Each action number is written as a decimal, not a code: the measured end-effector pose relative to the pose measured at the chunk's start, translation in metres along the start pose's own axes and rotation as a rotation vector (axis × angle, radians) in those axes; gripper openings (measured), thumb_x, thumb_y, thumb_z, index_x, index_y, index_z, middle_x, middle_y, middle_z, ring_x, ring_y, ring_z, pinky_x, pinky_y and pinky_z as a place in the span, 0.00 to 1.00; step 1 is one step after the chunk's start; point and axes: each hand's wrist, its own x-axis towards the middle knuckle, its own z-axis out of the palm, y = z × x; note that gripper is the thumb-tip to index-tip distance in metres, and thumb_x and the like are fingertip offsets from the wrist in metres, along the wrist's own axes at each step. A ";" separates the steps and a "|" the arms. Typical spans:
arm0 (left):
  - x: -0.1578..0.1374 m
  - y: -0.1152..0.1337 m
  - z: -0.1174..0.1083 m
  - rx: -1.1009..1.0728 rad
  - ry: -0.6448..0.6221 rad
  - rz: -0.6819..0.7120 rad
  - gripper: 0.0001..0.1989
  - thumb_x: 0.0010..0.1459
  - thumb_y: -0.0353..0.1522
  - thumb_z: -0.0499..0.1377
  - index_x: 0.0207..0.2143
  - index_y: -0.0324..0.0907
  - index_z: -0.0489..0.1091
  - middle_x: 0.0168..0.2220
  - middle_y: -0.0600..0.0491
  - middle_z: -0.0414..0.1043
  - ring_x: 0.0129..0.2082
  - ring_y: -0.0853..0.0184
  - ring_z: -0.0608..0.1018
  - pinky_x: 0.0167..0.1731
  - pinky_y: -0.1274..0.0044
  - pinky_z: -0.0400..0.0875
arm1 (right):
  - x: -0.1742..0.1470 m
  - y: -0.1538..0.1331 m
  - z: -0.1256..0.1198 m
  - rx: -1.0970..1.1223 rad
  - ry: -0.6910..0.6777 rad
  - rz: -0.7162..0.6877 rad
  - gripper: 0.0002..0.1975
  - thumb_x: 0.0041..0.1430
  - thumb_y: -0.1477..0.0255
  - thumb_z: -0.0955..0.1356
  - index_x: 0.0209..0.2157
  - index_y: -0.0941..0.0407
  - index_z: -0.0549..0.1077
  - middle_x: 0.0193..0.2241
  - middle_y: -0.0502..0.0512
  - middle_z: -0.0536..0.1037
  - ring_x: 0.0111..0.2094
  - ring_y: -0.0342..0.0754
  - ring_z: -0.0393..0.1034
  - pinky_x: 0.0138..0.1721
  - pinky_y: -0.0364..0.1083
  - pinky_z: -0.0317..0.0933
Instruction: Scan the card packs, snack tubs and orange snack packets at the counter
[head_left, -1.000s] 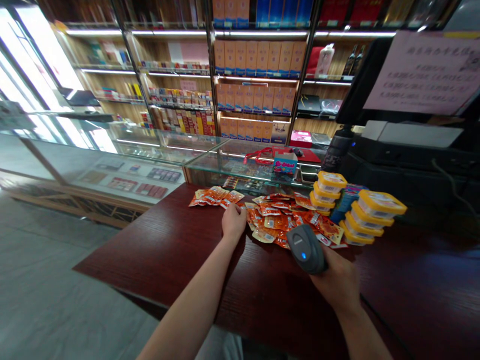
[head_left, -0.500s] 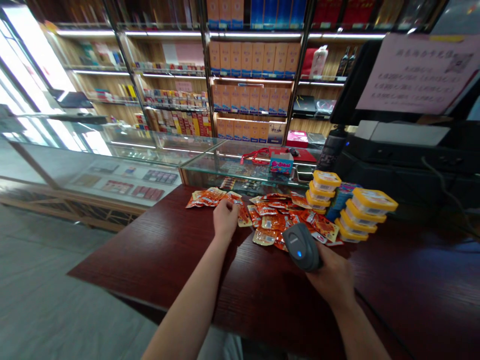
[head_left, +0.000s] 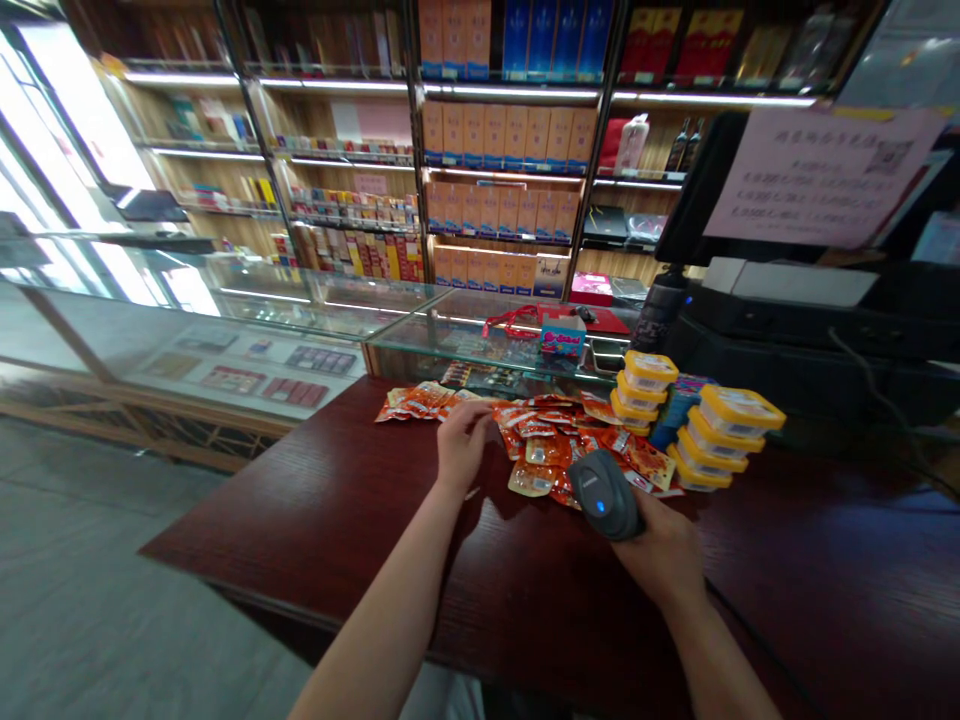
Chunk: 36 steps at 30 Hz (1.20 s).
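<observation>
My left hand (head_left: pixel 460 445) reaches over the counter, its thumb and fingers apart and the fingertips at the left edge of a heap of orange snack packets (head_left: pixel 546 450). Just beyond that hand is a smaller group of similar packets (head_left: pixel 420 402), partly hidden by it. A dark grey barcode scanner (head_left: pixel 602 492) with a lit blue light is gripped in my right hand (head_left: pixel 664 555). Its head covers part of the heap's near edge.
Two stacks of yellow-lidded tubs, a left stack (head_left: pixel 637 395) and a right stack (head_left: pixel 724 440), flank blue packaging (head_left: pixel 675 410). A monitor with a pink notice (head_left: pixel 817 175) rises at the right. Behind the wooden counter (head_left: pixel 322 520) runs a glass showcase (head_left: pixel 465 320) holding a small box (head_left: pixel 562 335). The scanner's cable trails right.
My left hand has shifted slightly right, from the smaller group to the heap's edge, and its fingers have opened. The packet beside it no longer shows there. The scanner has barely moved.
</observation>
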 end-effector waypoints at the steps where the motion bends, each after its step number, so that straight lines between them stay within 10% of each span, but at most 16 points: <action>1: -0.002 0.001 0.000 0.027 -0.042 0.082 0.04 0.56 0.29 0.58 0.31 0.43 0.74 0.36 0.51 0.76 0.39 0.66 0.77 0.43 0.73 0.72 | 0.002 0.000 -0.001 0.013 -0.010 0.027 0.13 0.52 0.66 0.66 0.38 0.54 0.75 0.30 0.57 0.80 0.31 0.55 0.76 0.29 0.45 0.60; 12: -0.011 -0.010 0.009 0.269 -0.277 0.476 0.10 0.61 0.28 0.53 0.36 0.42 0.74 0.44 0.47 0.75 0.43 0.66 0.77 0.44 0.73 0.74 | 0.031 -0.032 -0.027 0.736 -0.137 0.179 0.18 0.46 0.61 0.72 0.38 0.57 0.76 0.36 0.58 0.81 0.38 0.55 0.75 0.41 0.51 0.68; 25: -0.013 -0.008 0.012 0.419 -0.301 0.567 0.10 0.60 0.26 0.53 0.38 0.40 0.74 0.44 0.46 0.75 0.45 0.65 0.76 0.46 0.73 0.73 | 0.034 -0.042 -0.037 0.609 -0.201 0.145 0.13 0.50 0.60 0.70 0.29 0.55 0.78 0.14 0.51 0.74 0.21 0.51 0.72 0.23 0.45 0.65; 36: -0.010 -0.006 0.007 0.296 -0.135 0.421 0.09 0.61 0.27 0.53 0.39 0.42 0.71 0.45 0.47 0.72 0.46 0.66 0.75 0.48 0.72 0.72 | 0.025 -0.019 -0.019 0.406 0.025 0.145 0.13 0.50 0.61 0.68 0.31 0.56 0.75 0.28 0.58 0.80 0.30 0.54 0.75 0.31 0.47 0.66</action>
